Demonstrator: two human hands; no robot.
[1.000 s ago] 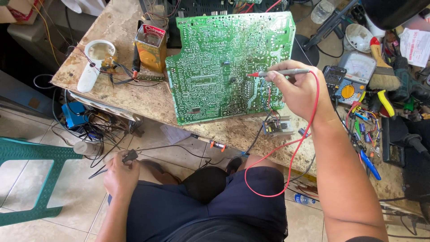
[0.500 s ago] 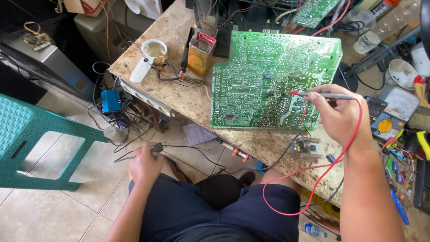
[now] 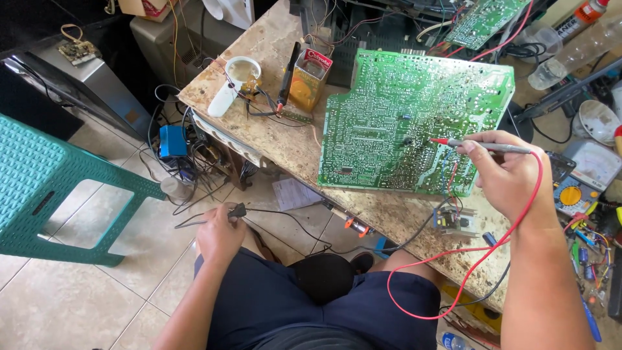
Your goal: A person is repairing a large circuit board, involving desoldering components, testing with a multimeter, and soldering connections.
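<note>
A stone-topped workbench (image 3: 285, 139) fills the middle of the view, brown and speckled. To the left on the tiled floor stands a teal plastic chair (image 3: 45, 178). A big green circuit board (image 3: 405, 120) lies flat on the workbench, its shiny solder side up. The person sits in dark blue shorts (image 3: 311, 304) with knees under the bench edge. The right hand (image 3: 508, 172) rests over the right edge of the circuit board, and its fingers are closed around a red test probe (image 3: 483, 146) like a pen. The red tip of the probe touches the board near its middle right. A red wire (image 3: 476, 262) runs from the probe, loops down past the wrist and over the lap. The left hand (image 3: 219, 234) hangs low beside the left knee, well apart from the board, and its fingers pinch a small black clip (image 3: 237, 210) on a black wire. A yellow tin (image 3: 308, 79) stands near the board's top left corner. A white cup (image 3: 242, 69) sits just left of the tin. A small blue box (image 3: 173, 141) hangs among cables under the bench.
</note>
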